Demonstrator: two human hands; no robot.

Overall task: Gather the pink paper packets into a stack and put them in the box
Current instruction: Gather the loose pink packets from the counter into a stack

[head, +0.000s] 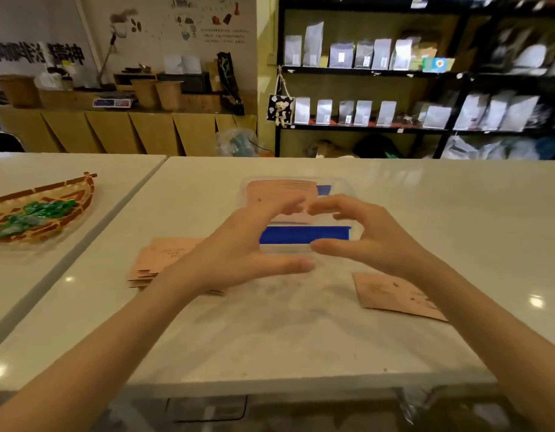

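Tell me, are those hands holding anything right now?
Nothing, it seems: the left hand and right hand hover open above the box, where pink packets already lie.

- Two bare forearms, no sleeves anywhere along them.
- Left hand [238, 254]: no ring, no watch, no band at the wrist.
- Right hand [372, 238]: likewise unadorned, wrist bare.
- Fingers [288, 265] slender, nails short and unpainted where sharp enough to judge.
- Fingertips farther off blurred, no detail legible.
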